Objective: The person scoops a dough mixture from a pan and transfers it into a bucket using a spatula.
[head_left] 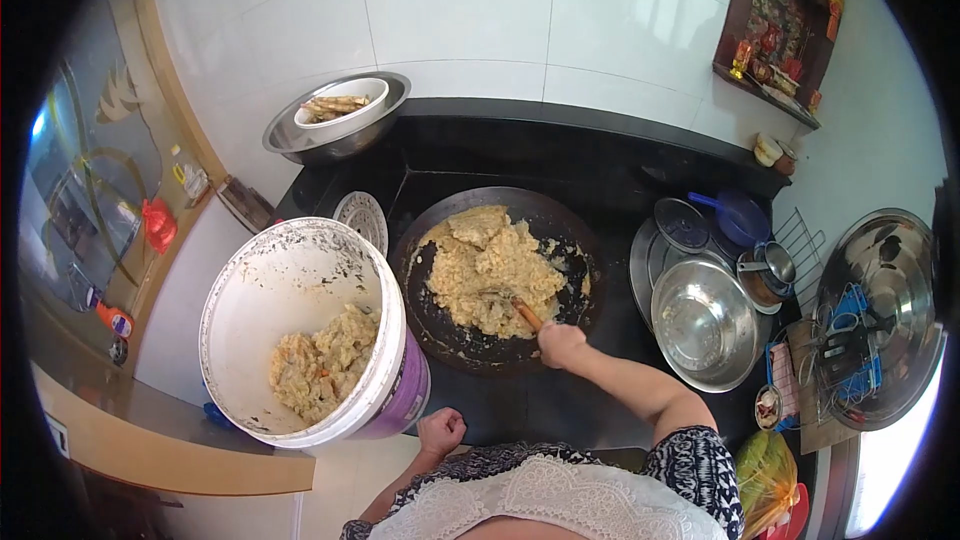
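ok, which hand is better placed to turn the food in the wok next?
Right, most likely: the right hand grips the brown handle reaching into the food in the wok. The left hand is curled near the bucket, apparently empty.

No words, brand or number could be read. The white bucket (275, 290) carried a purple band (408, 380) whose print was illegible. Left of the bucket, an orange bottle (115, 320) bore markings too small to read; so did the red-and-gold ornaments (740, 58), well right of and above the bucket.
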